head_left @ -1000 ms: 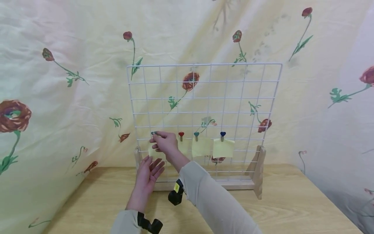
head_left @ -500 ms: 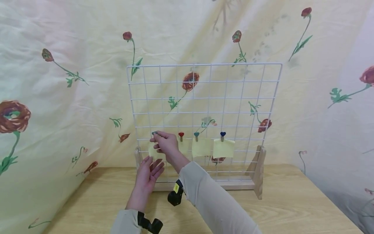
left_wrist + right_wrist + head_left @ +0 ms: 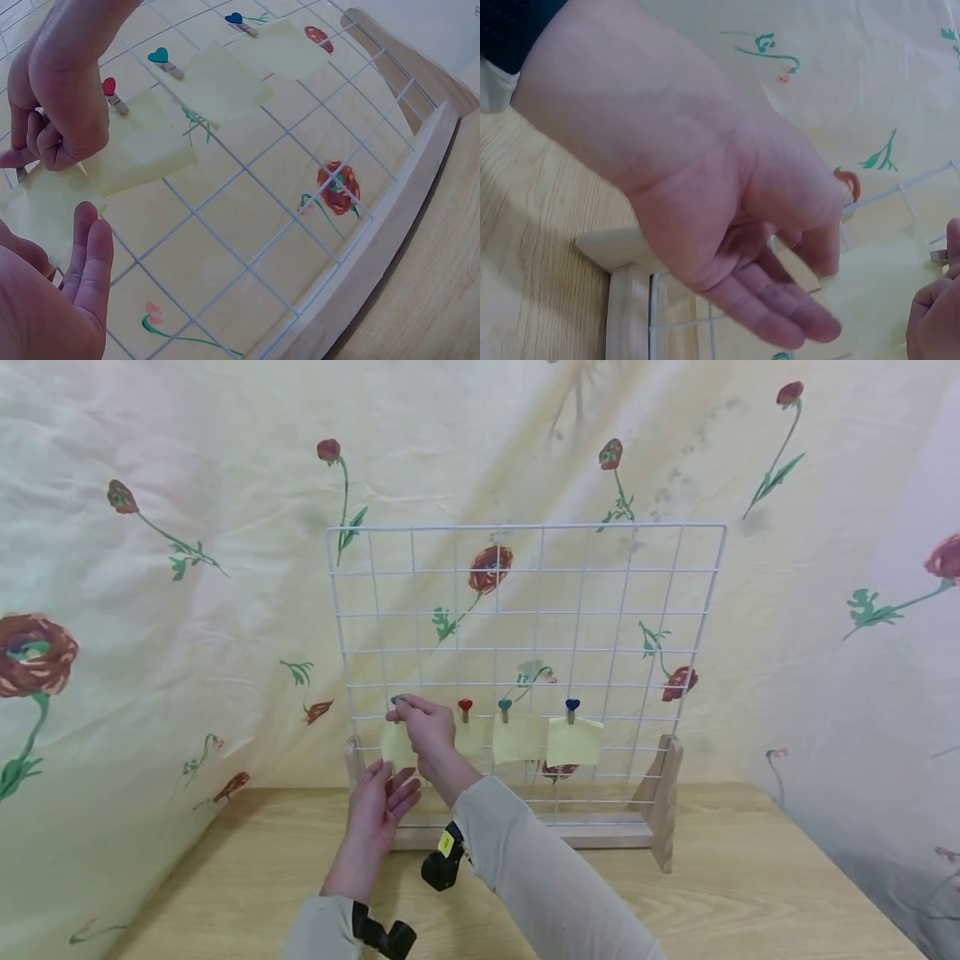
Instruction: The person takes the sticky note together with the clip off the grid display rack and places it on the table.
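Observation:
Near the lower left of the white wire grid [image 3: 480,649], my right hand [image 3: 431,727] pinches a small wooden clothespin [image 3: 939,256] with a teal top at the upper edge of a pale yellow sticky note [image 3: 397,745]. Below it, my left hand [image 3: 375,806] holds that note's lower edge between thumb and forefinger, its other fingers stretched out. The left wrist view shows both hands at this note [image 3: 49,210]. To the right hang more yellow notes under heart-topped clothespins: red [image 3: 465,706], teal [image 3: 505,706] and dark blue [image 3: 573,706].
Wooden feet [image 3: 665,797] and a wooden crossbar [image 3: 607,837] carry the grid on a light wood table [image 3: 720,885]. A flowered cloth [image 3: 225,527] hangs behind and at the sides. Black wrist cameras [image 3: 442,860] sit on both forearms, close to each other.
My right wrist has dropped slightly down and left, and its lower fingers have curled in, showing more of the note. My left hand stays in place at the lower edge.

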Demonstrator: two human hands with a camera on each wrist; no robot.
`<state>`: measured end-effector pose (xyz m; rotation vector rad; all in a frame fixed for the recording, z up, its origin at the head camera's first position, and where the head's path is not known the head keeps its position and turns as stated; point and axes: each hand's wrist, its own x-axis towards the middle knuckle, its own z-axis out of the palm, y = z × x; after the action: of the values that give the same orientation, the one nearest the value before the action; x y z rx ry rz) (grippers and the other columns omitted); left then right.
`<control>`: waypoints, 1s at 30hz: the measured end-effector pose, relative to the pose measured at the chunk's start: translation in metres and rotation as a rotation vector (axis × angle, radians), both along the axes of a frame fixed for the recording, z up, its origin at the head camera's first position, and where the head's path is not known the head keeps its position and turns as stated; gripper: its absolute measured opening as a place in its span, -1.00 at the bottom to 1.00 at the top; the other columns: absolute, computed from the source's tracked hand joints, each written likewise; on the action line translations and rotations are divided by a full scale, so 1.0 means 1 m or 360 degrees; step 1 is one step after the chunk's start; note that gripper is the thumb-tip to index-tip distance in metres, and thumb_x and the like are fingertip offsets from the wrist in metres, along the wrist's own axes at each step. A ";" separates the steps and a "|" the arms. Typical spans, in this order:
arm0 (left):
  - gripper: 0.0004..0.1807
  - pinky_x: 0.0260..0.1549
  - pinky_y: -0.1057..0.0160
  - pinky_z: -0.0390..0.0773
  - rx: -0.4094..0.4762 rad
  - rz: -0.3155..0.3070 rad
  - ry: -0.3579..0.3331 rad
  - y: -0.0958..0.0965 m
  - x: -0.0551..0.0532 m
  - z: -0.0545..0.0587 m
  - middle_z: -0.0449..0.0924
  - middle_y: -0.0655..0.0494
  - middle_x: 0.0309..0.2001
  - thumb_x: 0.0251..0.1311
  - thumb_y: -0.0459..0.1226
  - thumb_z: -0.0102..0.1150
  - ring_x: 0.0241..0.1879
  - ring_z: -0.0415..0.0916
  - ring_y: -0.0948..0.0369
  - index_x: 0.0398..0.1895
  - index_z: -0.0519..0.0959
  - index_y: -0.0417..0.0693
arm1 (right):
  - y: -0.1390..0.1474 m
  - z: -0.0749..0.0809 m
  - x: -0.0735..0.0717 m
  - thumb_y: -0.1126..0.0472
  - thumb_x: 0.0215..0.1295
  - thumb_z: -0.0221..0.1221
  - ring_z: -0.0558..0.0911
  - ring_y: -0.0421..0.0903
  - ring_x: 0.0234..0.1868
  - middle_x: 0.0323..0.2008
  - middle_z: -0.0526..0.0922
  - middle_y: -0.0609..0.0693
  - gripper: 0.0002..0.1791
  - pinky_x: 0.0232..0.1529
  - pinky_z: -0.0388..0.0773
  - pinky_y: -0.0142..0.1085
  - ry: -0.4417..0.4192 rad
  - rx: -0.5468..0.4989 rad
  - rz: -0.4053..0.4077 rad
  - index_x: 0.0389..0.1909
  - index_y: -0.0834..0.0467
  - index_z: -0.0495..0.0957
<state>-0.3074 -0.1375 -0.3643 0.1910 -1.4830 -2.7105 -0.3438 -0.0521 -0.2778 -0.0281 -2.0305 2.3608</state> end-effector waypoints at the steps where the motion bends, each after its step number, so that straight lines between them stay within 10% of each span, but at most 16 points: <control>1: -0.49 -0.19 0.27 0.67 -0.0011 0.0006 -0.0007 0.000 0.000 0.001 0.62 0.10 -0.25 0.50 -0.18 -0.22 -0.32 0.67 0.25 0.42 0.06 -0.15 | -0.001 0.001 0.000 0.17 0.33 0.18 0.45 -0.13 -0.08 -0.33 0.75 -0.09 -0.76 -0.28 0.26 -0.33 0.0012 -0.0019 -0.0013 -0.02 0.04 0.65; 15: -0.70 -0.29 0.31 0.68 -0.0103 0.0107 0.0034 0.002 0.000 0.001 0.64 0.09 -0.26 0.49 -0.18 -0.16 -0.40 0.66 0.26 0.17 0.24 -0.08 | 0.004 0.007 0.004 0.18 0.32 0.18 0.39 -0.18 -0.22 -0.29 0.75 -0.08 -0.71 -0.29 0.19 -0.36 0.0073 -0.0104 0.0029 0.04 0.05 0.62; 22: -0.68 -0.31 0.31 0.69 -0.0148 0.0151 0.0041 0.001 0.002 0.004 0.64 0.09 -0.26 0.49 -0.18 -0.17 -0.41 0.66 0.26 0.19 0.26 -0.10 | 0.008 0.013 0.010 0.14 0.35 0.17 0.36 -0.04 0.21 -0.26 0.75 -0.08 -0.70 0.18 0.36 0.01 0.0066 -0.0127 0.0086 0.07 0.03 0.61; 30: -0.73 -0.31 0.32 0.68 -0.0158 0.0122 0.0044 0.002 0.009 0.007 0.62 0.11 -0.26 0.49 -0.17 -0.17 -0.44 0.64 0.28 0.14 0.27 -0.04 | 0.019 0.014 0.018 0.17 0.34 0.17 0.18 -0.23 -0.60 -0.32 0.73 -0.09 -0.72 -0.59 0.01 -0.47 0.0079 -0.0215 0.0117 0.05 0.05 0.63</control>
<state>-0.2984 -0.1358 -0.3571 0.2009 -1.5647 -2.5629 -0.3253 -0.0328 -0.2636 0.1031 -1.8795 2.5116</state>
